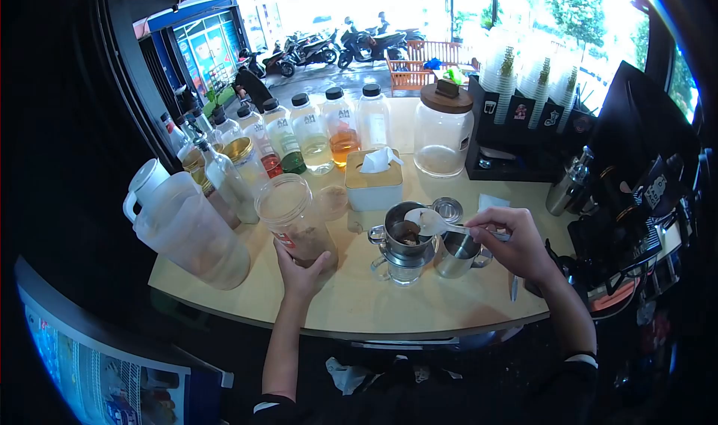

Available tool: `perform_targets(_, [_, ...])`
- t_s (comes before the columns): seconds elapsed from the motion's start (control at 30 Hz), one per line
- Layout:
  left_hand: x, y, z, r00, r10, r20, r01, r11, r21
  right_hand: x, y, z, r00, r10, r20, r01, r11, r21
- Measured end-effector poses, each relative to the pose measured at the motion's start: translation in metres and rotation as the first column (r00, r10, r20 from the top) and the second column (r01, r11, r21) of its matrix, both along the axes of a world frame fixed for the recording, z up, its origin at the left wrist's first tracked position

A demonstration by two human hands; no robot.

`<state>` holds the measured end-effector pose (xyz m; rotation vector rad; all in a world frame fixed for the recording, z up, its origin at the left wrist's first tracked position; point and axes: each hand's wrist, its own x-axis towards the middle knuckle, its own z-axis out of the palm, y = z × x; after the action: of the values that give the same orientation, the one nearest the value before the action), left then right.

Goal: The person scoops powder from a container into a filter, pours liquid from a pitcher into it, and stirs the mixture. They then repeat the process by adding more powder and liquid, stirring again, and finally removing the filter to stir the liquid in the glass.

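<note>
My left hand [303, 269] is wrapped round the lower part of a clear plastic jar [295, 219], which has no lid and holds brown powder. In my right hand [510, 238] is the handle of a whitish plastic spoon [434, 221]. Its bowl is over the rim of a metal drip filter [407, 238] with dark brown grounds inside. The filter sits on a small glass cup [405, 274]. Just right of it stands a metal pitcher [455, 259], partly below my right hand. A small round metal piece [447, 209] lies behind the pitcher.
A frosted jug [187, 227] stands at the left. Behind are a tissue box [374, 193], a row of black-capped bottles [310, 137] and a large wooden-lidded jar [443, 137]. A black cup holder [516, 152] and a metal shaker [568, 185] stand at the right.
</note>
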<state>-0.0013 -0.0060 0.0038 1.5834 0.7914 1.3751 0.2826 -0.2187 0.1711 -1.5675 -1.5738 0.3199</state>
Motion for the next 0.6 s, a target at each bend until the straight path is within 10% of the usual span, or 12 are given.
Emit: perform_targets(0.6, [-0.0006, 0.0053, -0.0047, 1.0, -0.002, -0.014, 0.002, 0.999, 0.045, -0.0047, -0.0027, -0.0037, 0.999, -0.035, 0.025, 0.035, 0.999, 0.004])
